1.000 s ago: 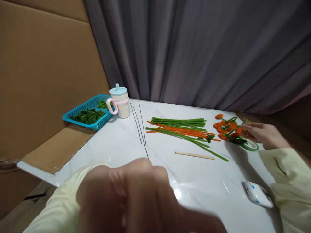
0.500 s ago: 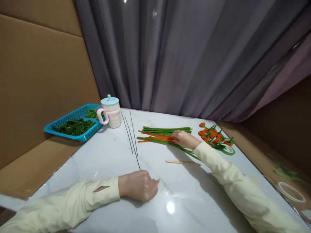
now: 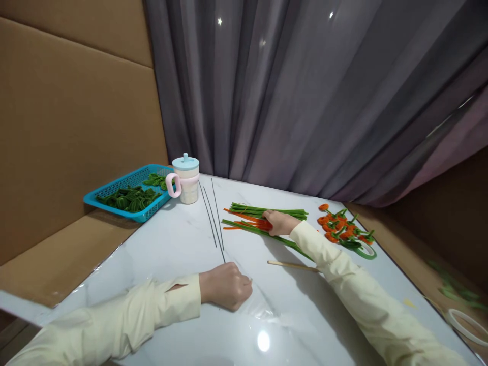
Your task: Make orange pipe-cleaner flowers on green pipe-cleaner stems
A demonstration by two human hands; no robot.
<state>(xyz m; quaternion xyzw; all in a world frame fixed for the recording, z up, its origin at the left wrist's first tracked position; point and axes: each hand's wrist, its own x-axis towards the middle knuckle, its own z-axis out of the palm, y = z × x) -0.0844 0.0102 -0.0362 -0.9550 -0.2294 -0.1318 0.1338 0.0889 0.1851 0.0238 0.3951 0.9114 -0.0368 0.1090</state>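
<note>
My right hand [image 3: 281, 223] reaches down onto a few orange chenille stems [image 3: 251, 221], its fingers closed around them. Green chenille stems lie on both sides: a thick green bundle [image 3: 263, 209] behind and some looser green stems [image 3: 287, 243] in front. Nearer to me, my left hand [image 3: 230, 287] is curled into a fist above the white table [image 3: 183, 259]; what its fingers hold, if anything, is hidden. One of several thin dark wires [image 3: 213, 218] runs up to the back of that fist. A thin wooden stick [image 3: 292, 265] lies below my right forearm.
At the left stand a blue basket [image 3: 147, 216] of green leaf shapes and a lidded cup [image 3: 189, 190] with a pink handle. Orange fuzzy flower heads [image 3: 339, 223] lie at the right beside a roll of green tape [image 3: 368, 250]. A grey curtain [image 3: 267, 101] hangs behind.
My right hand has slid a little left along the orange stems. The whole view has shifted slightly, while my left hand stays closed near the same place.
</note>
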